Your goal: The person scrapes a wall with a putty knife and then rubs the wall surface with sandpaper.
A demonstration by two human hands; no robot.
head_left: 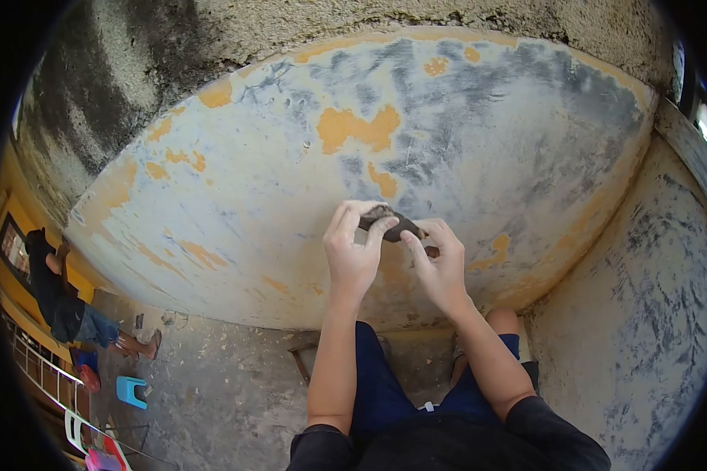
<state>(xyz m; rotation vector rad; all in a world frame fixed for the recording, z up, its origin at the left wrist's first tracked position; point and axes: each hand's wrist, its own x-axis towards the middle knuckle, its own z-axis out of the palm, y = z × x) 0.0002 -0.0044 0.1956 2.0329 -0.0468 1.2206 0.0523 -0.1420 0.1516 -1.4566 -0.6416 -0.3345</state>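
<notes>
Both my hands are raised in front of the wall, holding a dark grey, folded piece of sandpaper (390,225) between them. My left hand (353,251) pinches its left end between thumb and fingers. At the other end, the thumb and curled fingers of my right hand (441,271) are closed on it, with a small brown part showing beside them. Pale dust covers my fingers. Behind them the wall (243,180) is whitish, with orange patches and grey smears.
On the left a person (59,290) in dark clothes stands facing a yellow wall. A blue stool (131,392) stands on the concrete floor (228,377), near a ladder (43,365) and a white chair (75,430). A side wall (636,330) closes in on my right.
</notes>
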